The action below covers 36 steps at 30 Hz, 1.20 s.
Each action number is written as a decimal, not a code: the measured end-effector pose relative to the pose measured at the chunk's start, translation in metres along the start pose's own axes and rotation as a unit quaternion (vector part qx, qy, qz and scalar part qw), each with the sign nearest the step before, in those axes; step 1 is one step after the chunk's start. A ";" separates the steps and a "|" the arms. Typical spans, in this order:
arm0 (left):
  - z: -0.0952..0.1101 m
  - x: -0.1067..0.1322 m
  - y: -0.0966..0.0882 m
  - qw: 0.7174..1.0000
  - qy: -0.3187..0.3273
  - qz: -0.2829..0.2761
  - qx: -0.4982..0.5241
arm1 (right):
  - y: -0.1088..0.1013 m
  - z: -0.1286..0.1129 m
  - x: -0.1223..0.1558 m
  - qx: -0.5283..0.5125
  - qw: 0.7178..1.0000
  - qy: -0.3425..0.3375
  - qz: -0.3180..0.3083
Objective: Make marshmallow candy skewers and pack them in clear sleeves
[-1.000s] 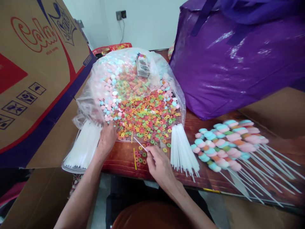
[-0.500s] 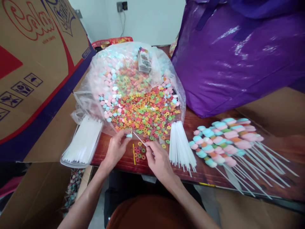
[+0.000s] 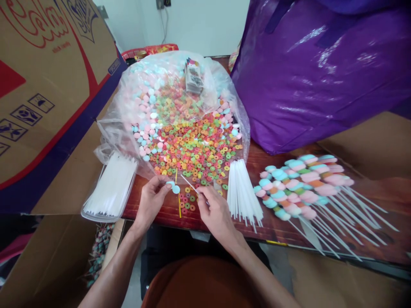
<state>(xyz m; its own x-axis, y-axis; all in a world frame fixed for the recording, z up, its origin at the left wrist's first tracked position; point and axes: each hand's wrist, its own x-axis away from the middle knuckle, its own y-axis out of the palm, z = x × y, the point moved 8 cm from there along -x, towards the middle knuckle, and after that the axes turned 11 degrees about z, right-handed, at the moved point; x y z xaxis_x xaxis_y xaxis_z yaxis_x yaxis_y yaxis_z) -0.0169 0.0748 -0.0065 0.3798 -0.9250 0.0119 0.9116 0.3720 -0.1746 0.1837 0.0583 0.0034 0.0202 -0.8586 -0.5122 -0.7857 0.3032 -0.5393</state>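
My left hand pinches a pale blue marshmallow, with what looks like a second blue piece beside its fingertips. In my right hand is a thin white stick, its free end pointing up and left toward the marshmallow but apart from it. Below the hands, several ring candies lie on the dark red table by a yellow strip. Beyond them, a clear plastic bag holds a heap of coloured candy rings and pink and blue marshmallows.
White sticks fan out right of my hand; more sticks fill a clear tray at left. Finished-looking marshmallow skewers lie at right. A cardboard box and a purple bag flank the table. Small cards rest on the plastic.
My left hand has turned and moved slightly down and left, showing more of the blue marshmallow. The right hand still holds the stick, and the view has shifted slightly.
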 end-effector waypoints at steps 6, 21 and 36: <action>-0.009 0.008 0.013 0.997 -0.033 -0.063 0.016 | -0.005 0.002 0.000 -0.011 1.000 0.013 0.000; -0.002 0.016 0.027 0.967 0.147 -0.093 -0.184 | -0.003 0.005 0.007 -0.019 0.999 0.027 -0.028; -0.027 0.009 0.022 0.986 -0.118 -0.007 0.118 | -0.008 -0.016 0.015 -0.075 0.995 0.041 -0.045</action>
<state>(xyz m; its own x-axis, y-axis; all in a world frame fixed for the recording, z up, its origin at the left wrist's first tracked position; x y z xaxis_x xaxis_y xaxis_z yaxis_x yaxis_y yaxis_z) 0.0019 0.0725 -0.0365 0.3676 -0.8969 0.2459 0.9177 0.3926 0.0601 0.1799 0.0365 0.0107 0.0484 -0.9121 -0.4072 -0.8664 0.1646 -0.4715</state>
